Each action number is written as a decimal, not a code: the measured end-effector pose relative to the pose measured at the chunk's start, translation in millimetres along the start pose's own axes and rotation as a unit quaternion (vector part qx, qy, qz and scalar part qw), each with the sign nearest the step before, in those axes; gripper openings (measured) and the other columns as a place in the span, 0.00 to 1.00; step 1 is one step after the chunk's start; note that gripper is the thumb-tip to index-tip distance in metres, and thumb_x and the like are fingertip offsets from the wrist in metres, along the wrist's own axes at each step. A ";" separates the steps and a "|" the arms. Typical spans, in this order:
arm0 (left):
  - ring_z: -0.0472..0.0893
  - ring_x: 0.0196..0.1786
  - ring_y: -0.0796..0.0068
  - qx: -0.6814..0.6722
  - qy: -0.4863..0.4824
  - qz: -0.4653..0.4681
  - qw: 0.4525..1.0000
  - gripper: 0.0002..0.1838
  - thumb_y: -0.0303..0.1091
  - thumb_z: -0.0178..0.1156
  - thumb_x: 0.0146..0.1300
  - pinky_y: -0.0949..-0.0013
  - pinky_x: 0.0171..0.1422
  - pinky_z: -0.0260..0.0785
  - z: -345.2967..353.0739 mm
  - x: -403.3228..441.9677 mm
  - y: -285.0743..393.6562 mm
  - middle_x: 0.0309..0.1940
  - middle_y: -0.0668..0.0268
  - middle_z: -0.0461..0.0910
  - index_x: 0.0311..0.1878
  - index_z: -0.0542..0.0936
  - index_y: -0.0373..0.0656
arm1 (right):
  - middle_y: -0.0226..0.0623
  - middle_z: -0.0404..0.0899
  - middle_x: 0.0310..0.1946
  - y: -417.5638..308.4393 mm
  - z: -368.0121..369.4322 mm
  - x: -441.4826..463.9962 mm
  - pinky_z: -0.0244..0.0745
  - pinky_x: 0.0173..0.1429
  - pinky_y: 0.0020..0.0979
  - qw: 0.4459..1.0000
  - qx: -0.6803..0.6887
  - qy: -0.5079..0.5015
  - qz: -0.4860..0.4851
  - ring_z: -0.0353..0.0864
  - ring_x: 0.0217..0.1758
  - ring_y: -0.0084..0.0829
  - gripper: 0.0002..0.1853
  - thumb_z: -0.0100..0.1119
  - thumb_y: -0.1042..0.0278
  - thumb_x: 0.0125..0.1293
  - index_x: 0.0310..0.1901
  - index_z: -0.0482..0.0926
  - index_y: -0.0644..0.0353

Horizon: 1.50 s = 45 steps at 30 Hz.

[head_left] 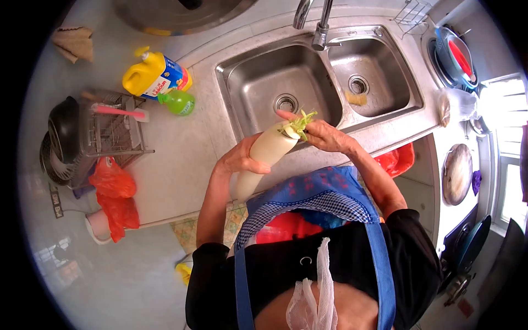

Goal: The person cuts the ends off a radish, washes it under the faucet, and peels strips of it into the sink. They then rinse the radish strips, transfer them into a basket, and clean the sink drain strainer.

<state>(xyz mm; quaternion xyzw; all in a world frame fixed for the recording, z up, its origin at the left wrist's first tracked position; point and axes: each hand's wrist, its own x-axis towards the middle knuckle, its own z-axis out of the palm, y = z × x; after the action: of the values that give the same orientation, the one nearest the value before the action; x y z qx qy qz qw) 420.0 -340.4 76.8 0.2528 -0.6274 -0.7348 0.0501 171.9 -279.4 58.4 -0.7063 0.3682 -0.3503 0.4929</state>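
The left hand [242, 158] is grasping a long, smooth white radish [269, 147] around its body; the radish is held slanted, its thick end turned toward the right hand [325, 136]. This right hand is at the short, pale green leaf stalks [301, 125], but its fingers are partly hidden, so I cannot tell whether they close. Beyond both hands lies a double stainless-steel sink [256, 82]. Farther left from the left hand stands a yellow plastic jug [144, 76].
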 end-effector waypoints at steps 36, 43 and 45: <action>0.76 0.48 0.74 0.167 0.216 0.174 0.946 0.34 0.24 0.74 0.37 0.70 0.55 0.69 24.2 40.9 -21.4 0.47 0.64 0.76 0.52 0.73 0.41 | 0.24 0.66 0.25 -40.5 -41.1 -141.8 0.63 0.24 0.18 0.931 0.187 0.249 0.189 0.66 0.27 0.15 0.10 0.54 0.61 0.66 0.41 0.74 0.59; 0.68 0.63 0.52 -0.314 0.270 0.159 0.896 0.27 0.25 0.60 0.54 0.48 0.67 0.60 15.5 64.6 -52.1 0.54 0.57 0.71 0.58 0.66 0.36 | 0.26 0.68 0.26 6.9 -1.1 -304.3 0.64 0.33 0.23 0.751 0.109 0.561 0.330 0.66 0.29 0.18 0.25 0.51 0.62 0.65 0.64 0.65 0.55; 0.66 0.64 0.50 -0.395 0.251 0.134 0.873 0.27 0.37 0.60 0.60 0.45 0.69 0.56 16.9 68.4 -53.4 0.55 0.59 0.71 0.59 0.65 0.36 | 0.41 0.76 0.31 55.5 11.2 -330.0 0.69 0.40 0.32 0.689 -0.003 0.562 0.458 0.75 0.33 0.33 0.26 0.51 0.56 0.63 0.59 0.67 0.61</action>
<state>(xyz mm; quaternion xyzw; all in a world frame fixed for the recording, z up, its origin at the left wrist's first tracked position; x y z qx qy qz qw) 366.3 -340.9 6.6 0.3016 -0.2787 -0.8196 0.3996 12.3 -2.4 -41.1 -0.1224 0.8552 -0.4111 0.2908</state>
